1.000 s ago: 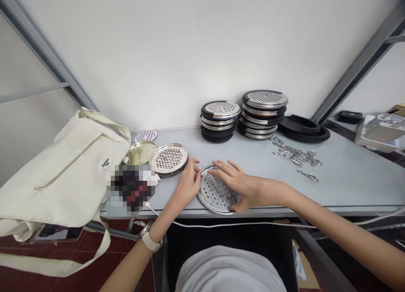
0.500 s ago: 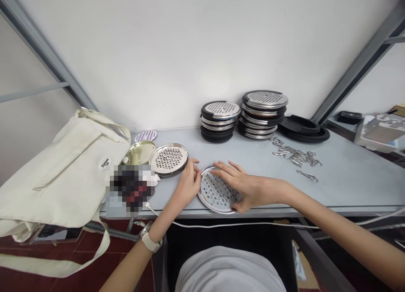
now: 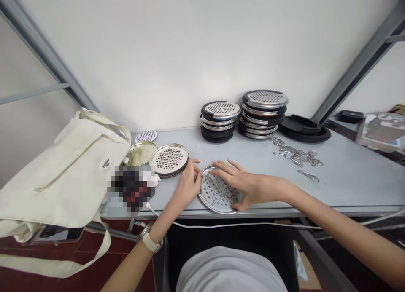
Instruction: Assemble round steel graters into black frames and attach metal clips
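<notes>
A round metal grater disc (image 3: 218,193) full of raised holes lies near the table's front edge. My right hand (image 3: 245,186) is spread over its right side, thumb near the front rim and fingers across the top. Curled fingers of my left hand (image 3: 191,180) close at the disc's left rim; the contact is partly hidden. Just left of that hand sits a small pile of similar discs, topped by a perforated disc (image 3: 169,159). Behind it are a gold-coloured round lid (image 3: 142,153) and a small patterned disc (image 3: 146,136).
Two stacks of black-edged discs, a shorter stack (image 3: 220,121) and a taller stack (image 3: 265,115), stand by the wall. Black round pieces (image 3: 303,129) and several metal snap hooks (image 3: 297,155) lie rightward. A cream bag (image 3: 66,170) occupies the left; a white cable (image 3: 205,226) crosses the front.
</notes>
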Demonstrator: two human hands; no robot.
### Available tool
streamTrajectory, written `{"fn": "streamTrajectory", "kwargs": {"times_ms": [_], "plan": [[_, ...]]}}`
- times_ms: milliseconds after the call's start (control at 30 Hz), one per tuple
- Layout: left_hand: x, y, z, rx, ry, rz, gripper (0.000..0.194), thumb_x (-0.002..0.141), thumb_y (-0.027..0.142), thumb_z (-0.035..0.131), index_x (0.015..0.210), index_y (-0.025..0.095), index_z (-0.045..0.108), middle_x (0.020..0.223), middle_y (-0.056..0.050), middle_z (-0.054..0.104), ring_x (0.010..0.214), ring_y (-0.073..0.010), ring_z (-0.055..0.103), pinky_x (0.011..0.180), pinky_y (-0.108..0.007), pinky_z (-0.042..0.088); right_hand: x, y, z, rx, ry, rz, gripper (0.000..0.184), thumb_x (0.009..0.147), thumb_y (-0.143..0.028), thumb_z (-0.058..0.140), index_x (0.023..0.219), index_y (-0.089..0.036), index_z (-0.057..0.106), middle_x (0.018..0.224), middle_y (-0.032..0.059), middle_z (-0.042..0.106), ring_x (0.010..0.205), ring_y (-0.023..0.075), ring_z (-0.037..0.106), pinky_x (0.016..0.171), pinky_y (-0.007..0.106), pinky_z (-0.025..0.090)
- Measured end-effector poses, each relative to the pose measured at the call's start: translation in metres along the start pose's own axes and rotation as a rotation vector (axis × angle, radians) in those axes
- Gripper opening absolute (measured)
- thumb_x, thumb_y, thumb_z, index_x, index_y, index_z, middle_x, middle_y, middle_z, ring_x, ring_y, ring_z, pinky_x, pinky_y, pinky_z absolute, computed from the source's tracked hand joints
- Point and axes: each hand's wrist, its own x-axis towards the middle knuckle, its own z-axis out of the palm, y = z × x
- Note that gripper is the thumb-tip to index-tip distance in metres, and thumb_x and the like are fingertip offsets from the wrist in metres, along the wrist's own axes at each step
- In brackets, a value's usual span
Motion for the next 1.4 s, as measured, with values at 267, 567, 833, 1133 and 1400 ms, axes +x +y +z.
{"fn": "streamTrajectory", "kwargs": {"times_ms": [267,567,833,1133,1400], "plan": [[0.0,0.0,0.0,-0.003,-0.001,-0.003,0.025,0.087,0.014,0.044,0.111,0.019,0.038,0.08,0.001,0.053,0.072,-0.0133,0.055,0.073,-0.028,0.044,0.0,0.002,0.0,-0.007,-0.023,0.004,0.101,0.063,-0.024,0.073,0.147,-0.006,0.022,0.155,0.0246,0.009,0.145,0.0296,0.0,0.117,0.048,0.001],[0.0,0.0,0.0,-0.016,-0.002,-0.006,0.025,0.087,0.014,0.044,0.111,0.019,0.039,0.08,0.001,0.053,0.071,-0.013,0.055,0.072,-0.027,0.044,0.001,0.004,0.003,-0.016,0.003,-0.001,0.102,0.061,-0.022,0.076,0.147,-0.008,0.024,0.155,0.0247,0.009,0.145,0.0308,0.001,0.117,0.05,0.002],[0.0,0.0,0.0,-0.01,0.003,-0.01,0.025,0.087,0.015,0.045,0.111,0.019,0.039,0.079,0.001,0.053,0.075,-0.0143,0.057,0.073,-0.028,0.044,-0.001,0.009,0.005,-0.001,0.056,-0.04,0.1,0.063,-0.024,0.076,0.147,-0.011,0.024,0.156,0.0216,0.012,0.145,0.0317,0.003,0.117,0.051,0.004],[0.0,0.002,-0.001,-0.011,0.004,-0.006,0.026,0.087,0.016,0.045,0.112,0.019,0.04,0.079,0.001,0.054,0.073,-0.0141,0.057,0.071,-0.028,0.044,-0.001,0.008,0.006,-0.074,0.066,-0.068,0.098,0.064,-0.025,0.077,0.146,-0.01,0.025,0.155,0.022,0.016,0.145,0.0299,0.006,0.118,0.049,0.005],[0.0,0.0,-0.002,-0.022,0.018,0.002,0.026,0.086,0.015,0.046,0.112,0.019,0.041,0.077,0.001,0.055,0.072,-0.0136,0.057,0.07,-0.027,0.044,-0.001,0.015,0.012,-0.087,0.124,-0.108,0.094,0.064,-0.022,0.075,0.144,-0.01,0.027,0.154,0.0221,0.018,0.145,0.0299,0.005,0.118,0.05,0.005]]}}
